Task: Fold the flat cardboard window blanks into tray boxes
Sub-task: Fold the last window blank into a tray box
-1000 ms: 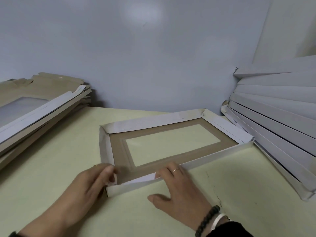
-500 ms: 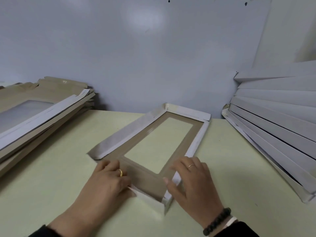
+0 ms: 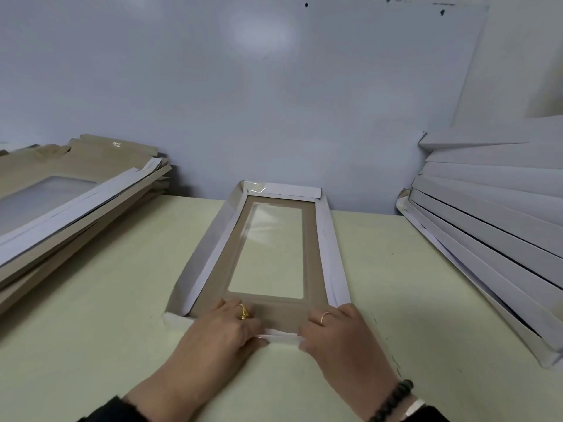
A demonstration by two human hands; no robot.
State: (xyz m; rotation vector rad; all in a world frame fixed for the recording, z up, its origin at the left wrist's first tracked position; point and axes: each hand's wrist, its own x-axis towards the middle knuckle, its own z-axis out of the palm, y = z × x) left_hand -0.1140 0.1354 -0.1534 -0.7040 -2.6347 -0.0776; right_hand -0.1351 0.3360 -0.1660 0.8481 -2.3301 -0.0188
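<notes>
Both hands, left hand and right hand, are curled onto the near end flap of the half-folded window tray laid lengthwise on the counter, so that last wall is judged next to be raised and tucked in.

Pale yellow-green table. Half-folded tray lies at its centre, lengthwise toward the wall. Flat brown blanks stacked at left; white folded trays stacked at right.
</notes>
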